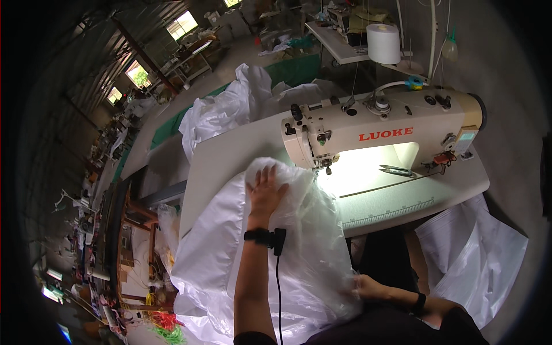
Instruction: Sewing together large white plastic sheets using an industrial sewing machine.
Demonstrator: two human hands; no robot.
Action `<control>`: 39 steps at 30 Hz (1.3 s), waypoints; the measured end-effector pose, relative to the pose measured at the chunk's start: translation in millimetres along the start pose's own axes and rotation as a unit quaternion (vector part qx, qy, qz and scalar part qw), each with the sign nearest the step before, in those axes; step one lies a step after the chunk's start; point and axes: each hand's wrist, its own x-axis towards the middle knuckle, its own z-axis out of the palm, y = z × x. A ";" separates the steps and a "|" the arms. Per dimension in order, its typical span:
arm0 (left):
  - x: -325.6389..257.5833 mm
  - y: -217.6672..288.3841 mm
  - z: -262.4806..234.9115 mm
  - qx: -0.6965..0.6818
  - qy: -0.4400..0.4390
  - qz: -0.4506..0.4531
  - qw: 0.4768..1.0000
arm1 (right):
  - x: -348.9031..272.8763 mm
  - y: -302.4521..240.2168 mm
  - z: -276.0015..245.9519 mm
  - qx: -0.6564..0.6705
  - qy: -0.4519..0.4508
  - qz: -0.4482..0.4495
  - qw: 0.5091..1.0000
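Note:
A large white plastic sheet (pixel 299 253), partly translucent and crumpled, drapes over the front left of the sewing table and down toward me. My left hand (pixel 265 192) lies flat on its upper part with the fingers spread, just left of the sewing machine's needle area. Lower down on the right, my right hand (pixel 368 286) pinches the sheet's edge. The industrial sewing machine (pixel 379 123) is off-white, and its lamp lights the bed brightly. The sheet's upper right edge reaches the presser foot (pixel 326 164); glare hides whether it lies under it.
Thread snips (pixel 398 171) lie on the machine bed. A white thread cone (pixel 383 43) stands behind the machine. More white sheeting (pixel 227 109) is heaped beyond the table, and another white piece (pixel 471 253) hangs at right. A wooden frame (pixel 138 215) stands left of the table.

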 end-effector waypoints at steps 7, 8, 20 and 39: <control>-26.8 -10.4 -2.6 0.068 0.040 0.032 0.996 | -54.0 -72.9 -53.4 -0.306 -0.044 -0.044 0.950; -32.8 12.9 -12.3 -0.041 -0.001 0.041 0.998 | -61.4 -91.9 -72.6 -0.363 0.027 -0.075 0.928; -87.8 146.4 -6.4 -0.095 0.006 0.119 0.988 | -169.2 -227.5 -476.4 -0.565 0.706 -0.210 0.373; 21.6 66.6 18.5 -0.177 0.051 0.043 0.982 | -168.2 -202.6 -485.8 -0.390 0.730 -0.072 0.556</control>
